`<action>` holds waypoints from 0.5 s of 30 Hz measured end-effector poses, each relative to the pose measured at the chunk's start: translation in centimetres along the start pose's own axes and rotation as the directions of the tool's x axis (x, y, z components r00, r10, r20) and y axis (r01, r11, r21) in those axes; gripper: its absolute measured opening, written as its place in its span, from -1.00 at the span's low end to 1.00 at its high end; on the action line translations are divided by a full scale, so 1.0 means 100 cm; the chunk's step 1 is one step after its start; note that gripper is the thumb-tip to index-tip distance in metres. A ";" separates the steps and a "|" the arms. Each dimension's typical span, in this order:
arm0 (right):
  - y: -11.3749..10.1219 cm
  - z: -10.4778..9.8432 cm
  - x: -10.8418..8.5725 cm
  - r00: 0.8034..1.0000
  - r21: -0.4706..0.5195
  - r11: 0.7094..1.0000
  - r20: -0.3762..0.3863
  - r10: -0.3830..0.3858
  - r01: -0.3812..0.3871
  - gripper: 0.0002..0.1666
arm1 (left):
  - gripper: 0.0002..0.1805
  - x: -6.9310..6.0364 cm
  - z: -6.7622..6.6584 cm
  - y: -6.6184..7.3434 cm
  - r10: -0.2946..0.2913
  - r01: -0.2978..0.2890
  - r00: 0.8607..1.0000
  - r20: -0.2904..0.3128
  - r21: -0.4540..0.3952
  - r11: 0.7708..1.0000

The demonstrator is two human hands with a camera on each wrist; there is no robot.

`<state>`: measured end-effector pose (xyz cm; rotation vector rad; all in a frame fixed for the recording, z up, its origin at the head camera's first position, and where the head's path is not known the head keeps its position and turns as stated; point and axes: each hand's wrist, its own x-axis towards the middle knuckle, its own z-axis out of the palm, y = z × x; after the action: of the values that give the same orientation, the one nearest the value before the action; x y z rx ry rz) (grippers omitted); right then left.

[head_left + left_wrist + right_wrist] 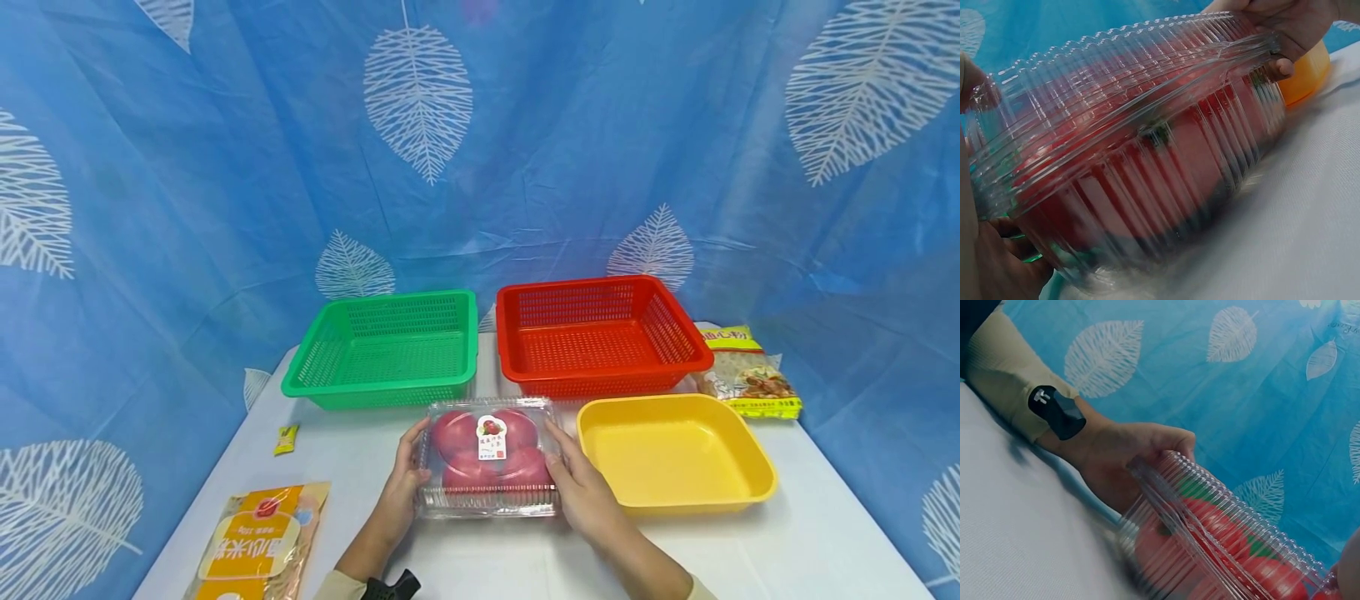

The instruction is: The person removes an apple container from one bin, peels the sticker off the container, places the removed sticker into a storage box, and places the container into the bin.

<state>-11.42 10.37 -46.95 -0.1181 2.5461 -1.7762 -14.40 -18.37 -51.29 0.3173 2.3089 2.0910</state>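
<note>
A clear ribbed plastic box (487,500) of red round fruit, with a white label on its lid, is held at the front middle. My left hand (399,492) grips its left side and my right hand (588,492) grips its right side. The left wrist view shows the box (1147,187) close up and tilted, with fingers of the right hand (1291,25) at its far end. In the right wrist view the left hand (1125,456) curls round one end of the box (1210,537).
Behind stand a green basket (382,396) and a red basket (607,383). A yellow tray (675,506) is to the right, near a yellow-clear food bag (750,375). On the left lie a small yellow packet (286,439) and an orange food bag (255,546).
</note>
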 end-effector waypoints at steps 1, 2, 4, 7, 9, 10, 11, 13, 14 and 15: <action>0.000 0.000 0.000 1.000 0.002 1.000 0.000 0.000 0.000 -0.34 | -0.11 0.000 0.000 0.000 0.001 -0.001 1.000 0.001 0.000 1.000; 0.000 0.000 0.000 1.000 0.004 1.000 -0.001 -0.002 0.002 -0.34 | -0.11 0.000 0.000 0.000 0.002 -0.002 1.000 0.001 -0.003 1.000; 0.000 0.001 0.000 1.000 0.003 1.000 -0.002 -0.007 0.007 -0.34 | -0.11 -0.001 0.000 0.000 0.007 -0.007 1.000 0.006 -0.011 1.000; 0.001 0.001 0.000 1.000 -0.007 1.000 -0.002 -0.017 0.017 -0.34 | -0.10 0.000 0.000 0.000 0.009 -0.008 1.000 0.010 -0.019 1.000; 0.001 0.000 0.000 1.000 -0.014 1.000 0.000 -0.023 0.023 -0.34 | -0.10 0.000 0.000 0.000 0.007 -0.007 1.000 0.012 -0.016 1.000; 0.001 0.000 0.000 1.000 -0.018 1.000 0.003 -0.025 0.025 -0.34 | -0.10 0.000 0.000 0.000 0.005 -0.005 1.000 0.011 -0.013 1.000; 0.001 0.000 0.000 1.000 -0.022 0.999 0.005 -0.026 0.026 -0.34 | -0.10 0.000 0.000 0.000 0.005 -0.004 1.000 0.011 -0.009 1.000; 0.001 0.000 0.000 1.000 -0.022 0.999 0.009 -0.025 0.026 -0.34 | -0.11 0.000 0.000 0.000 0.007 -0.007 1.000 0.011 0.002 1.000; 0.001 0.000 0.000 1.000 -0.022 0.999 0.011 -0.025 0.025 -0.34 | -0.11 -0.001 0.000 0.000 0.007 -0.007 1.000 0.011 0.007 1.000; 0.001 0.000 0.000 1.000 -0.021 0.999 0.013 -0.026 0.026 -0.34 | -0.11 -0.001 0.000 0.000 0.006 -0.006 1.000 0.009 0.013 1.000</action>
<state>-11.43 10.42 -47.08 -0.1628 2.5670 -1.7518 -14.34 -18.40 -51.29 0.3333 2.3204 2.0732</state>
